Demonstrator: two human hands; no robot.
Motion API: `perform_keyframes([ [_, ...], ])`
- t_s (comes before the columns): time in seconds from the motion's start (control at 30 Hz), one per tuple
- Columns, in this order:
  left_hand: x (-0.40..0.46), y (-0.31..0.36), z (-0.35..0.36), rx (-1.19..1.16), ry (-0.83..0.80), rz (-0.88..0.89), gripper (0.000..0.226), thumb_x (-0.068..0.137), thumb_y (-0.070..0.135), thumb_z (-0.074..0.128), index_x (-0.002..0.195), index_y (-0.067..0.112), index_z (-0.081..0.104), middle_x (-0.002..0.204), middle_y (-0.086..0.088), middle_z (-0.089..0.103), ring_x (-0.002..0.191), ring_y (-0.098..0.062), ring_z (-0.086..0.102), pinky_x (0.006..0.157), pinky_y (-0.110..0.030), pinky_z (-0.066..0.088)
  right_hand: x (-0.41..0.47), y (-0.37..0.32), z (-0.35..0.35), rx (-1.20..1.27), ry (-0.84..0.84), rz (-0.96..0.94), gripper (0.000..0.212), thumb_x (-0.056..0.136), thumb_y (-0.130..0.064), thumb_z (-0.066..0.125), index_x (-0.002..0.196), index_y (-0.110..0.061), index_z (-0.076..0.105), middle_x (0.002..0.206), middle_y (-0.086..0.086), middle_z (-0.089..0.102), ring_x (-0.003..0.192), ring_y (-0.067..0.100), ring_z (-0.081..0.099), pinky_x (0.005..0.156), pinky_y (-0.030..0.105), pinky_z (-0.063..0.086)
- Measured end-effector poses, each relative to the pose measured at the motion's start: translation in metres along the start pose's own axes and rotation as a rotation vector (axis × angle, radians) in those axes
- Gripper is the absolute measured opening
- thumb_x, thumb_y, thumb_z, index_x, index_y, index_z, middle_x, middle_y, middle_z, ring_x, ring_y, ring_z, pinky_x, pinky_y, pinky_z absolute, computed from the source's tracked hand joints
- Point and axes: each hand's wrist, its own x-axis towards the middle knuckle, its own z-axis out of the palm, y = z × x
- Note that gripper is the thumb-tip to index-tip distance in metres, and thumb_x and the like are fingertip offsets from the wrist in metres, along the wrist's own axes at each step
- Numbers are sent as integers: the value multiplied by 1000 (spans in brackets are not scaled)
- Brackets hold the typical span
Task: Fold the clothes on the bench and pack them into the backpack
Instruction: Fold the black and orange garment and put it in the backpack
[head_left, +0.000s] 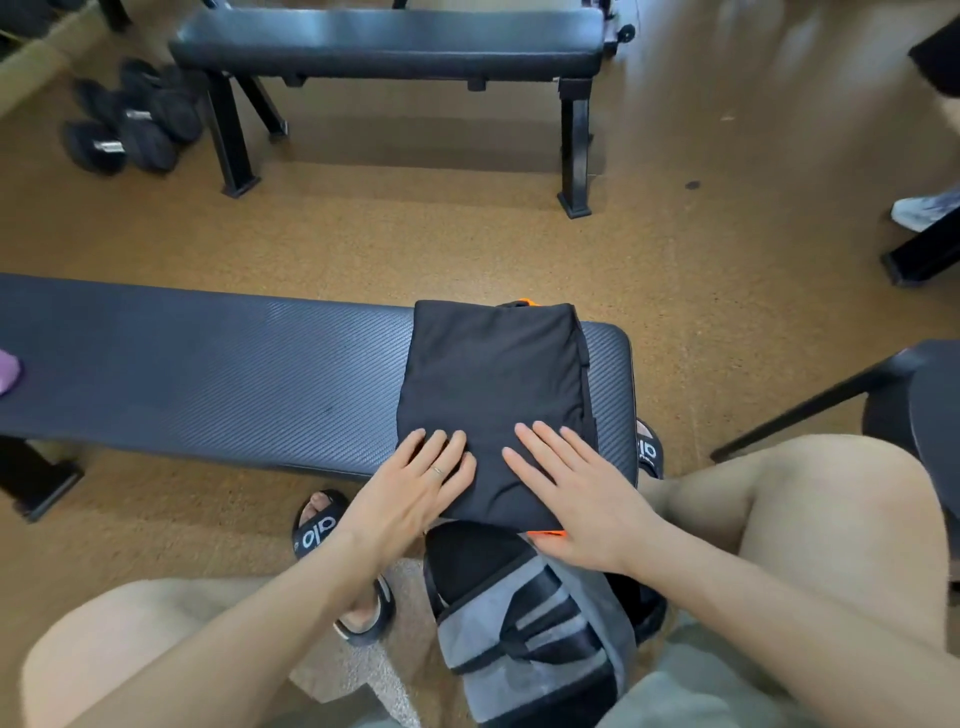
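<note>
A folded black garment (493, 384) with orange trim lies across the right end of the near bench (208, 374), its near edge hanging over the bench side. My left hand (415, 483) rests flat on its near left corner, fingers straight. Flat on the near right part lies my right hand (576, 499), its palm partly over the orange trim. A grey and black backpack (524, 623) stands on the floor between my knees, just below the garment, with its top open. A purple piece of cloth (8, 371) shows at the bench's far left edge.
A second black bench (389, 44) stands across the cork floor. Several black dumbbells (124, 124) lie at the left. A dark frame (831, 395) stands at the right, and another person's shoe (924, 208) shows at the far right. My feet in black slides are under the bench.
</note>
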Motion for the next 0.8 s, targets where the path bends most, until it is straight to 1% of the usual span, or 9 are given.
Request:
perform_keyframes([
  [0.07,1,6,-1,-7,3,-29,61,90,20,63,141,2,34,149,-26,40,128,-44,47,110,-56,39,-2,-4,1,13,-1,14,95,87,-68,46,161,-17,15,168,14,8,155,32,9,125,50,17],
  [0.1,1,9,-3,-8,2,-40,65,88,18,65,142,2,33,149,-26,40,128,-43,47,110,-56,40,-2,-4,0,11,-1,18,96,86,-68,47,161,-17,15,168,14,8,155,32,9,124,50,17],
  [0.27,2,10,-2,-3,22,-93,67,89,15,65,145,1,31,149,-28,38,130,-44,45,111,-56,38,0,2,1,5,12,15,96,86,-68,50,161,-18,18,168,13,14,154,34,17,123,49,21],
  [0.4,-3,10,2,-41,1,-79,67,93,17,61,148,-1,27,154,-28,34,136,-46,41,114,-56,36,-1,2,0,16,33,20,94,87,-67,49,161,-17,19,167,13,16,153,35,20,122,51,24],
  [0.5,-4,4,-7,-64,12,-32,54,93,14,46,144,0,39,150,-26,43,133,-43,47,111,-52,42,-1,-2,-4,-4,44,20,98,84,-63,56,161,-16,16,167,13,15,153,36,18,122,53,23],
  [0.6,-2,-10,-23,-187,43,2,49,87,13,37,131,6,56,140,-18,55,122,-34,59,102,-42,51,1,-11,-10,-59,68,-14,101,82,-51,70,160,-14,17,166,11,21,152,34,21,122,54,22],
  [0.63,-1,-17,-26,-235,61,8,45,86,12,41,128,8,57,138,-16,55,118,-32,61,99,-39,53,1,-12,-10,-72,77,-29,99,82,-43,72,160,-13,19,165,11,24,151,34,24,121,55,24],
  [0.7,-1,-27,-29,-282,47,26,42,86,9,54,128,11,54,138,-13,51,117,-30,59,97,-40,53,0,-11,-7,-91,72,-44,95,81,-30,74,159,-12,22,163,13,29,150,34,28,119,54,28],
  [0.8,-8,-27,-24,-170,34,46,60,80,22,69,137,12,51,143,-15,51,127,-32,54,107,-44,46,-2,-3,-3,-107,49,-39,94,76,-27,78,155,-11,31,160,15,35,147,35,35,113,53,38],
])
